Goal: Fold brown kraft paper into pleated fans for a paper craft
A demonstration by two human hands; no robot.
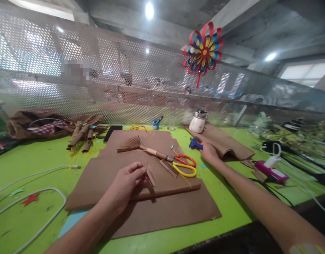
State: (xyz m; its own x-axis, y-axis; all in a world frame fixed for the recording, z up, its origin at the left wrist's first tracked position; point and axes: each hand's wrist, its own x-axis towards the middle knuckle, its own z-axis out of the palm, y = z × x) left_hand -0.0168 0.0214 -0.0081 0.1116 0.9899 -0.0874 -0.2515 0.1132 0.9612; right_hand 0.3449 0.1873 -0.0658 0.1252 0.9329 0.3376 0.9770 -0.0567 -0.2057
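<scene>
My left hand (126,183) hovers over stacked brown felt sheets (141,201) and pinches a small brown strip (150,175) between its fingertips. My right hand (208,151) reaches far right and closes on a blue glue gun (194,143) lying on the green table. Between the hands lie a brown fringed fan piece with a rolled handle (141,146), another brown strip (168,168), and scissors with red and yellow handles (184,165).
Green table (40,155) backed by a perforated metal screen. Rolled brown tubes (81,135), a black phone (112,133), a white jar (198,121), folded brown sheets (226,143), a pink device (271,173), white cables (40,192) and a hanging paper pinwheel (203,49).
</scene>
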